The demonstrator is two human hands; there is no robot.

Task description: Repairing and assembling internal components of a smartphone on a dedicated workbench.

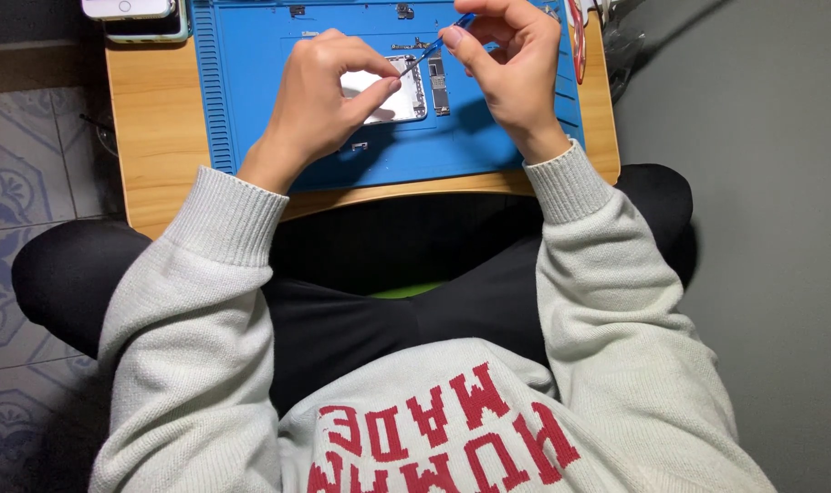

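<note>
Blue mat (251,110) carries an opened phone (406,91); left hand (319,100) grasps it, right hand (511,59) pinches tweezers (433,47).

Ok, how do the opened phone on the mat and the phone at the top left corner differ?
The opened phone lies on the blue mat with its inner parts bared; the corner phone looks whole and rests off the mat on a teal-edged device. The left hand touches the opened phone; no hand is near the corner phone. Both lie flat.
</note>
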